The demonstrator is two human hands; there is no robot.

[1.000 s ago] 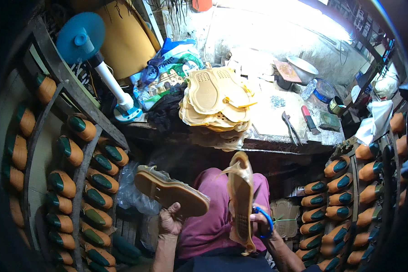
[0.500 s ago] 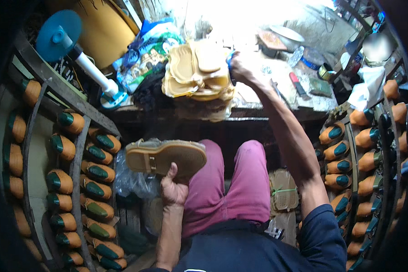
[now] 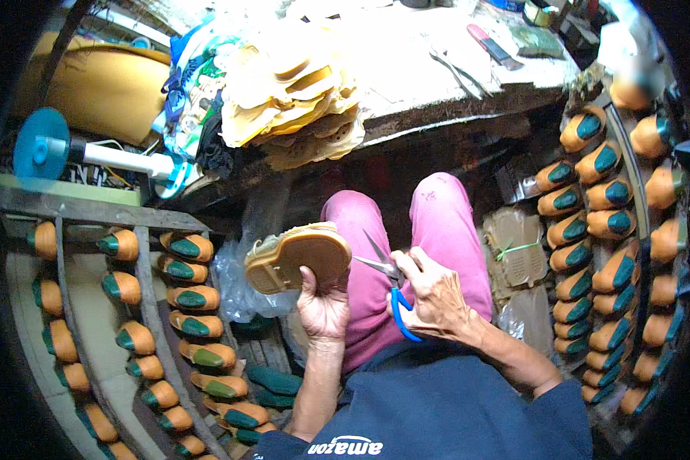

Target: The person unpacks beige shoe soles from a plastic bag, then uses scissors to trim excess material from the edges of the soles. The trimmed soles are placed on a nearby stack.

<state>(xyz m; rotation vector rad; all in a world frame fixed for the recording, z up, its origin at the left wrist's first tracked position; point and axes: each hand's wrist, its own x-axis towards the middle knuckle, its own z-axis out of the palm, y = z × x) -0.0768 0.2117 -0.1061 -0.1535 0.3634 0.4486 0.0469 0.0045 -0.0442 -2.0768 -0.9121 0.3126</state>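
My left hand [image 3: 323, 304] holds a tan shoe sole [image 3: 297, 257] by its heel end, above my lap in pink trousers. My right hand [image 3: 431, 294] grips blue-handled scissors [image 3: 389, 282]. Their blades are apart and point left toward the edge of the sole, right next to it. A stack of tan soles [image 3: 291, 103] lies on the workbench [image 3: 437, 84] ahead of me.
Racks of orange shoe lasts with green tops stand at my left [image 3: 184, 295] and right [image 3: 598, 222]. A blue and white fan [image 3: 50, 149] sits at the far left. Hand tools [image 3: 456, 69] lie on the bench. A bundle of flat soles [image 3: 517, 249] leans by my right knee.
My right arm has come back from the stack on the bench and now holds scissors at the sole. My left hand turned the sole and brought it closer.
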